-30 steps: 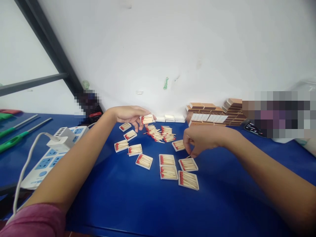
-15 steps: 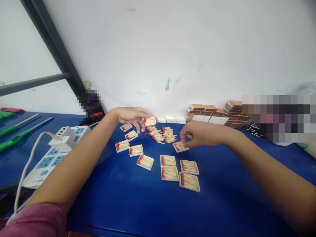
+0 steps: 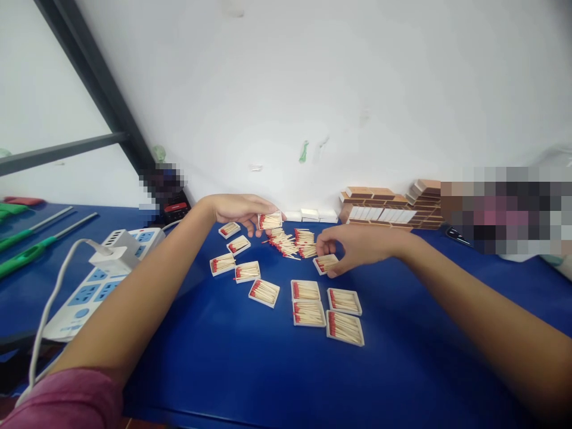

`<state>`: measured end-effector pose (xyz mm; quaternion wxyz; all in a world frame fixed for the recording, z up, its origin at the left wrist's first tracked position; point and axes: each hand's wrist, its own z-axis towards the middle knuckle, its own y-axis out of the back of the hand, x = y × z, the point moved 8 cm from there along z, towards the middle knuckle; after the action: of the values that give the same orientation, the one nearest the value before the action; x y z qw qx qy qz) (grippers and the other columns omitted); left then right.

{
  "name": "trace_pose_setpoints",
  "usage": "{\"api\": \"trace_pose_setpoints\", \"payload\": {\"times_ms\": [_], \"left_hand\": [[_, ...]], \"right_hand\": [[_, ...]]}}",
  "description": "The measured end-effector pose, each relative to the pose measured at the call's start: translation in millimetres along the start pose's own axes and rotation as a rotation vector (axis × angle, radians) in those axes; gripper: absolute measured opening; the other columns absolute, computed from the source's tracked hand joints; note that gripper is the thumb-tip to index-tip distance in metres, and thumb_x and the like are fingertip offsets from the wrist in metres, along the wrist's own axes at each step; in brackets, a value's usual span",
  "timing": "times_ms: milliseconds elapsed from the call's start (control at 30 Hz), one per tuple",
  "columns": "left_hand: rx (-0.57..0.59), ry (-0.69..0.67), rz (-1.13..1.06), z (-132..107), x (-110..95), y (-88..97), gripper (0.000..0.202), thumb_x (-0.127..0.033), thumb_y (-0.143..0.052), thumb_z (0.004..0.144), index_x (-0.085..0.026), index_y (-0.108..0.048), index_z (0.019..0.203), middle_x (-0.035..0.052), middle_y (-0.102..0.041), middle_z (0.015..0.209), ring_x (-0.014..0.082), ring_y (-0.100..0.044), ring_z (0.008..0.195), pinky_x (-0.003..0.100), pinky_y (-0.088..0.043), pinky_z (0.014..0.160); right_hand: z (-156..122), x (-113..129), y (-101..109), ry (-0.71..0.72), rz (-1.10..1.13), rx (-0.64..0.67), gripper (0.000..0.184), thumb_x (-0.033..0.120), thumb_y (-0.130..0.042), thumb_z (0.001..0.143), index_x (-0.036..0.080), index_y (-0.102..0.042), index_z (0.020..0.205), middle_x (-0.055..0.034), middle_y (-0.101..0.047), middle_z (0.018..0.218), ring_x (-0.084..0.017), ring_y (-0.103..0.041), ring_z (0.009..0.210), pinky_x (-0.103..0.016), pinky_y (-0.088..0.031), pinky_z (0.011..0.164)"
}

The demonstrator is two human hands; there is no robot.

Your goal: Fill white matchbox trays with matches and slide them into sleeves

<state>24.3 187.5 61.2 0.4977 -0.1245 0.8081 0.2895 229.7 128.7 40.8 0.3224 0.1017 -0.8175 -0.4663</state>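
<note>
My left hand grips a white matchbox tray full of red-tipped matches, tilted above the table. Just below it lies a loose pile of matches, with a second pile beside it. My right hand has thumb and fingers apart around another filled tray that rests on the table; whether they press on it I cannot tell. Closer to me are several filled trays, among them a front right one. More filled trays, such as one, lie scattered to the left.
Stacked matchboxes with a brick pattern stand against the wall at the back right. White trays line the wall between my hands. A power strip with a plugged-in charger and green-handled tools are at the left on the blue table.
My right hand's fingers have spread from a pinch above the tray to a wider hold-shaped gap around it. My left hand keeps its tray in nearly the same place.
</note>
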Motion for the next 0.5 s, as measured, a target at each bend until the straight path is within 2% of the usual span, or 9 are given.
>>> {"api": "trace_pose_setpoints", "payload": {"times_ms": [167,267,333,400,500], "left_hand": [[0.022,-0.018,0.005,0,-2,-2.9,0.05,-0.053,-0.062,0.099,-0.015,-0.066,0.132,0.0098,-0.073,0.099,0.0185,-0.07,0.08,0.028,-0.054,0.07],[0.017,-0.005,0.009,2,-1,-4.2,0.052,-0.055,-0.062,0.098,-0.016,-0.066,0.133,0.0098,-0.073,0.098,0.0185,-0.07,0.079,0.028,-0.055,0.069],[0.02,0.005,0.017,3,1,-5.0,0.052,-0.054,-0.062,0.098,-0.018,-0.066,0.135,0.0104,-0.072,0.105,0.0184,-0.07,0.081,0.028,-0.055,0.069],[0.034,0.013,0.019,5,2,-5.9,0.05,-0.053,-0.062,0.099,-0.021,-0.067,0.137,0.0113,-0.071,0.114,0.0177,-0.07,0.082,0.028,-0.055,0.069],[0.056,0.019,0.007,6,4,-7.4,0.046,-0.05,-0.062,0.099,-0.024,-0.068,0.136,0.0116,-0.07,0.121,0.0167,-0.07,0.081,0.027,-0.056,0.069]], "right_hand": [[2,4,0,0.017,0.025,-0.015,0.041,0.054,-0.08,0.074,0.022,-0.069,0.097,-0.0048,-0.071,0.1,-0.022,-0.063,0.088,-0.031,-0.044,0.07],[2,5,7,0.048,0.103,-0.078,0.044,0.052,-0.081,0.075,0.021,-0.068,0.103,-0.0054,-0.071,0.104,-0.022,-0.064,0.093,-0.031,-0.048,0.076],[4,3,7,0.06,0.238,-0.079,0.05,0.051,-0.082,0.076,0.021,-0.066,0.112,-0.0058,-0.07,0.107,-0.021,-0.066,0.093,-0.03,-0.051,0.076],[8,0,1,0.06,0.405,-0.029,0.057,0.052,-0.082,0.078,0.021,-0.063,0.121,-0.0056,-0.07,0.106,-0.019,-0.068,0.086,-0.028,-0.052,0.067],[13,-6,-9,0.061,0.613,0.055,0.061,0.051,-0.084,0.079,0.02,-0.064,0.127,-0.0038,-0.07,0.094,-0.016,-0.067,0.075,-0.023,-0.047,0.053]]}}
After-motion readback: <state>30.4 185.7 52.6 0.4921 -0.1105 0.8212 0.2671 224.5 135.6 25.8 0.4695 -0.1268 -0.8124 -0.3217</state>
